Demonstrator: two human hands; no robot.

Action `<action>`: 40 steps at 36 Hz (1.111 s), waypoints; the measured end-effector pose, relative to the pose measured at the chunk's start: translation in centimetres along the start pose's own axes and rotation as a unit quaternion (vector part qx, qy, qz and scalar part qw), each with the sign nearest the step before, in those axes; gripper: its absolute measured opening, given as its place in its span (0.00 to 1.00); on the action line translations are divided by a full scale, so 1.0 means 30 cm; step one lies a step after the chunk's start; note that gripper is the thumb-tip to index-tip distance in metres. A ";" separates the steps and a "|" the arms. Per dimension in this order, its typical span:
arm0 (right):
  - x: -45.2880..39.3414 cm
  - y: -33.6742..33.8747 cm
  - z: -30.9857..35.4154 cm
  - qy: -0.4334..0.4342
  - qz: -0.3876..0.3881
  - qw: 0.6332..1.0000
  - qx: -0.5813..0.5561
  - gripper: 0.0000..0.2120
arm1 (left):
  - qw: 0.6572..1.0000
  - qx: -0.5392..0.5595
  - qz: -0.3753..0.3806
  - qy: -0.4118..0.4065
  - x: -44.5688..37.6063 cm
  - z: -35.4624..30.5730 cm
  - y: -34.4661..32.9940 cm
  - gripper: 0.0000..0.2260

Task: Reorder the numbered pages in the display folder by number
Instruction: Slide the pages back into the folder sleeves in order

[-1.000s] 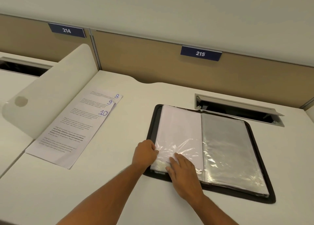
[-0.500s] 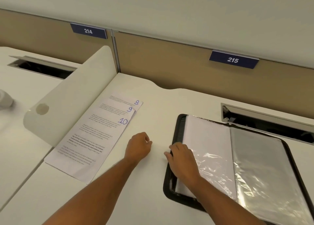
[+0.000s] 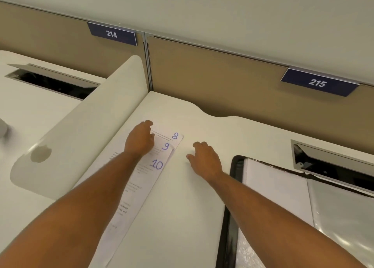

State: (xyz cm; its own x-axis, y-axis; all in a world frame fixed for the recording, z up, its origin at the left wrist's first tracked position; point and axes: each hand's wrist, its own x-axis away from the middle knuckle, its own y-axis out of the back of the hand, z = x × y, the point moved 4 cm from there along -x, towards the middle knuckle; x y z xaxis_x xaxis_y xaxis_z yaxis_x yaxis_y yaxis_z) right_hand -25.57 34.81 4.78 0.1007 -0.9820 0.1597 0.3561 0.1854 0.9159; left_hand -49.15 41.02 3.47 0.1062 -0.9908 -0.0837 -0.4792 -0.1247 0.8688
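On desk (image 3: 182, 217): left hand (image 3: 139, 139) lay atop fanned pages (image 3: 162, 158), fingers curled; right hand (image 3: 204, 159) loosely spread beside; folder (image 3: 232, 186) rightward; divider (image 3: 91, 126) leftward.

White desk (image 3: 182, 207) with a wavy rear edge, backed by a tan partition panel (image 3: 212, 81) below a pale wall (image 3: 202, 8). Blue plates read 214 (image 3: 112, 33) and 215 (image 3: 316, 83). A curved white divider (image 3: 85, 130) separates the neighbouring desk; open cable hatches (image 3: 332, 162) are recessed in both.
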 end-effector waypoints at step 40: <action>-0.233 0.052 0.112 -0.014 -0.048 0.980 -0.194 0.08 | 0.980 -0.123 -0.040 -0.149 -0.265 -0.025 0.085 0.07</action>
State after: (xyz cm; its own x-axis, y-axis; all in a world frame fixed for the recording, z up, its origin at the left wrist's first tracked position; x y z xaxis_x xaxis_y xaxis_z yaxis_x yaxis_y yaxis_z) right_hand -28.83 41.85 6.34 0.0259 -0.9953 0.0935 0.6889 0.0856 0.7198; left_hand -50.55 48.62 6.73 -0.1414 -0.9542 -0.2638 -0.2520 -0.2230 0.9417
